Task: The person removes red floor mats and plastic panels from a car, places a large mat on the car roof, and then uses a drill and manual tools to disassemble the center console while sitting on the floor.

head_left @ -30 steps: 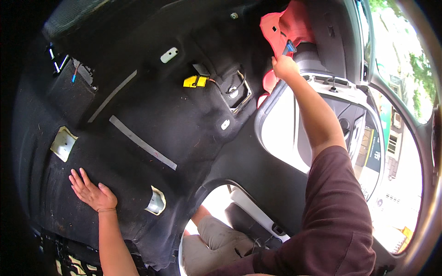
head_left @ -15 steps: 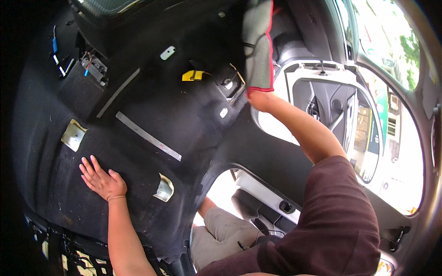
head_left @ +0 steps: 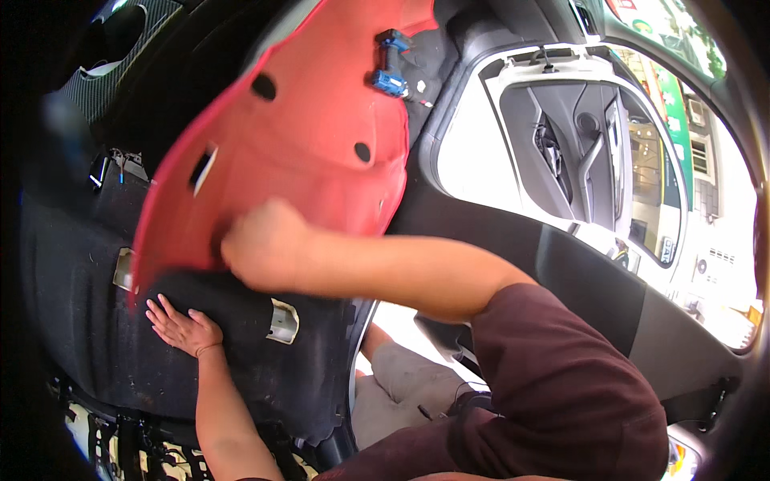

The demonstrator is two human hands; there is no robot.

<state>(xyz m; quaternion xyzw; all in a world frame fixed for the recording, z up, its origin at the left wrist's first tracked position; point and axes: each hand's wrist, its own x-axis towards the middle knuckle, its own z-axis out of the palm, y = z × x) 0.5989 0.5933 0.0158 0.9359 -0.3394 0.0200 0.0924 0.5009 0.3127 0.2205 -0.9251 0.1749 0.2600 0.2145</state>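
Observation:
A large red car floor mat [head_left: 313, 120] with oval holes and a slot cut in it spreads over the far part of the black carpeted car floor [head_left: 241, 337]. My right hand [head_left: 269, 244], blurred by motion, is closed in a fist on the mat's near edge. The mat's near left corner hangs just beyond my left hand [head_left: 186, 329], which lies flat on the black carpet with its fingers spread and holds nothing. A blue cordless drill [head_left: 391, 72] lies at the mat's far right edge, its bit pointing right.
Cut-outs in the carpet show a pale metal bracket [head_left: 282, 322] right of my left hand and another bracket [head_left: 123, 268] at the left. An open car door [head_left: 581, 144] stands on the right beyond the sill [head_left: 481, 256]. Metal framework [head_left: 152, 449] runs along the lower left.
My right hand has swung from the far right toward the near middle, pulling the mat over the carpet, red side showing. The mat now covers the yellow tag and grey strips. The drill has come into view.

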